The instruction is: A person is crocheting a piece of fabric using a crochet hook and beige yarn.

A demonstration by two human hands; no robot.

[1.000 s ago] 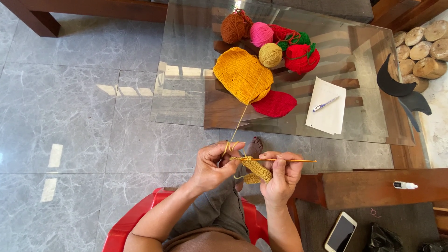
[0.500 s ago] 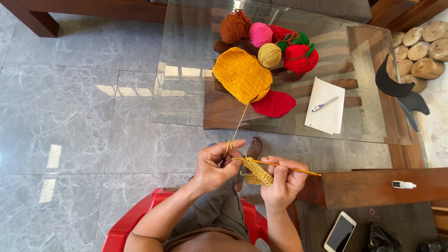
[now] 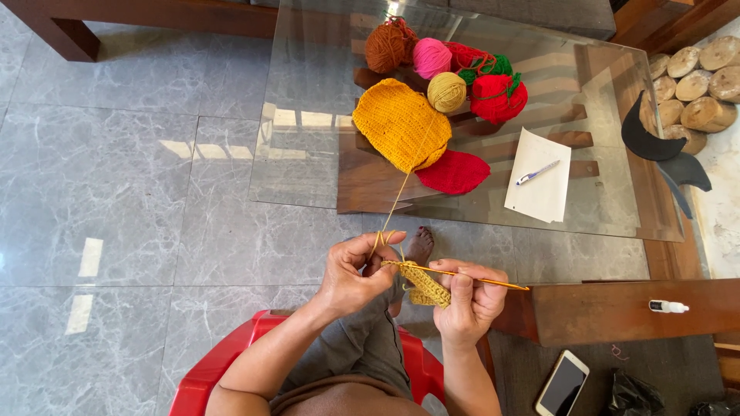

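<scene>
Mustard-yellow crocheted wool strip (image 3: 425, 285) sits between both hands, just in front of the red plastic chair (image 3: 231, 362). Left hand (image 3: 356, 273) pinches the thin yellow yarn strand (image 3: 397, 202), and right hand (image 3: 470, 302) is closed around the strip and the thin orange crochet hook (image 3: 493, 282). Beyond the chair, the yarn runs up to the big yellow knitted piece (image 3: 401, 123) on the glass worktop (image 3: 308, 154).

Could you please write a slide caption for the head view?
Left hand tensions mustard yarn while right hand works a crochet hook into a small mustard piece.
</scene>
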